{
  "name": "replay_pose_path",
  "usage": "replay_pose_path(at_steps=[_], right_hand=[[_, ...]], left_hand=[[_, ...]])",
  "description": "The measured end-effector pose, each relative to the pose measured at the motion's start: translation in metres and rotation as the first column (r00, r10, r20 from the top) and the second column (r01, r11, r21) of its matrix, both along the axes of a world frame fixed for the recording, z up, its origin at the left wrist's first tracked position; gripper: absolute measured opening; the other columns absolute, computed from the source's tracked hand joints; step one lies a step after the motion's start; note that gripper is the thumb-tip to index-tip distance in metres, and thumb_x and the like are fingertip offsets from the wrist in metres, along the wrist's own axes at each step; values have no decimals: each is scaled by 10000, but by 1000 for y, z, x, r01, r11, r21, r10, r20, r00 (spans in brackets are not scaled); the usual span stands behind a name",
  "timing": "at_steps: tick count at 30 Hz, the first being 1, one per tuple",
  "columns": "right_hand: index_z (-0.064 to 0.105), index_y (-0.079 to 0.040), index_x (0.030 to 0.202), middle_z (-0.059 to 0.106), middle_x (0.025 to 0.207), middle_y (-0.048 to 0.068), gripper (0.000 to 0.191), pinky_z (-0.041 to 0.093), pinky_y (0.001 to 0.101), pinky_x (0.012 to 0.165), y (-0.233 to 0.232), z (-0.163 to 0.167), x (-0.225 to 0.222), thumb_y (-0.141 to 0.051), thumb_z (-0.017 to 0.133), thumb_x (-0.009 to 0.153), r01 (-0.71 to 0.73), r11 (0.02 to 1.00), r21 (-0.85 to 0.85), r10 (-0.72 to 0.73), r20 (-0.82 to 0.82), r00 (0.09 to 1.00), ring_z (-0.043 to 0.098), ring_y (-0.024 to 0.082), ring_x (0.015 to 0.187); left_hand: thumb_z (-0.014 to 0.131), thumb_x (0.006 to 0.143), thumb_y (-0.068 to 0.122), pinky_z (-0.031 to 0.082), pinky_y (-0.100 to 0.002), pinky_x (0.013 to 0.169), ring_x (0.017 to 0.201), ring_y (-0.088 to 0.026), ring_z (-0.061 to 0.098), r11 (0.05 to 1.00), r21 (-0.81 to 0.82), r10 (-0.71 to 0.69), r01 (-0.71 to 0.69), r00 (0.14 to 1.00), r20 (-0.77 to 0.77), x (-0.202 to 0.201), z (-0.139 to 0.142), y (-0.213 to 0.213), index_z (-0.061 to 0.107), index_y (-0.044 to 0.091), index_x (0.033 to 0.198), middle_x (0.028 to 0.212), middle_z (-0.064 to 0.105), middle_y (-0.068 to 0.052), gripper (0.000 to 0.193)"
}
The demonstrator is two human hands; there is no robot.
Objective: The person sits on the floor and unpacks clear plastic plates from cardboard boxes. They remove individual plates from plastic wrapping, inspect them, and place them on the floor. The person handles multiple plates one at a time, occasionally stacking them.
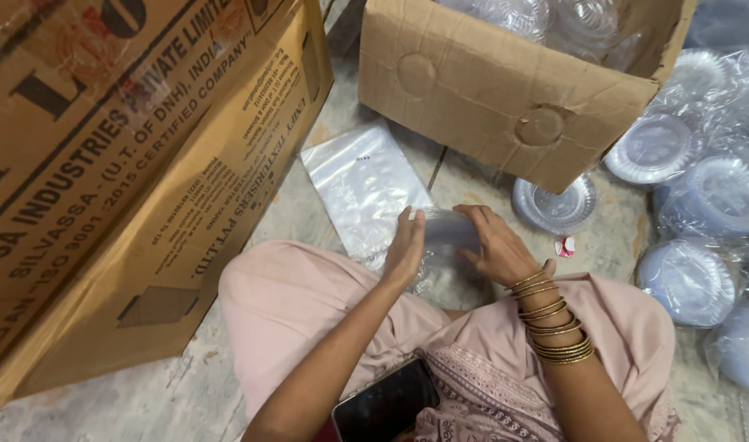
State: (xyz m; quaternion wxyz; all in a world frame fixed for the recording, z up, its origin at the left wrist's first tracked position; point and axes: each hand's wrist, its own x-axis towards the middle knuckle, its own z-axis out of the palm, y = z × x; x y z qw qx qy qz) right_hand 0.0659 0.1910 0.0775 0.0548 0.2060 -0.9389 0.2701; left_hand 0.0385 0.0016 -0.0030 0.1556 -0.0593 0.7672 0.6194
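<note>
Both hands cup a stack of clear plastic lids over the lap.

Left hand [405,245] and right hand [495,244] press opposite sides of the lid stack [450,231], probably squaring it; each grip is curled shut on it, above the plastic bag [362,184] lying flat on the floor [325,115].

Pale pink trousers [284,303] and a patterned pink top [489,393] are worn; gold bangles [554,323] are stacked on the right wrist; forearms are left bare.
</note>
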Motion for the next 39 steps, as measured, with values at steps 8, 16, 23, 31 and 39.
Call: replay_pose_path(at_steps=[8,16,23,31,39], right_hand=[[565,-161,1290,707,1141,111,582,549,447,755,-11,-2,-5,-217,842,781,205,977,55,-207,44,977,695,343,933],[616,-110,1242,710,1159,134,508,563,424,836,6,-8,-6,-144,835,785,268,955,-126,-291,-230,929,697,349,1017],[564,-105,1239,682,1076,174,594,539,481,829,10,-28,-22,-139,846,717,334,942,-29,-334,-32,942,665,401,994],[625,-158,1187,748,1043,158,548,553,474,731,19,-34,-11,-280,843,699,396,914,-85,-400,-36,916,714,381,903],[628,-104,1355,783,1029,168,827,584,437,812,81,-3,7,-464,864,650,597,716,-361,-580,169,797,716,324,851]], left_hand=[[330,997,604,376,-475,1099,1300,-362,542,980,-195,36,-28,999,39,-13,10,-2,410,105,1494,1365,586,-184,709],[636,940,187,509,-532,810,959,-421,677,730,-682,-226,44,957,-180,-22,0,-37,628,59,1113,1052,698,-187,215],[646,904,122,467,-537,847,996,-395,618,788,-592,-254,-166,789,-559,-22,-8,-6,627,18,1090,1073,643,-194,214],[616,934,180,527,-461,722,779,-344,680,932,-333,-252,143,916,-311,-7,-28,-7,653,22,1035,854,688,-198,191],[523,1004,493,524,-448,680,658,-298,701,914,-383,-231,132,946,-227,-14,26,-24,713,168,1022,687,708,-135,377]])
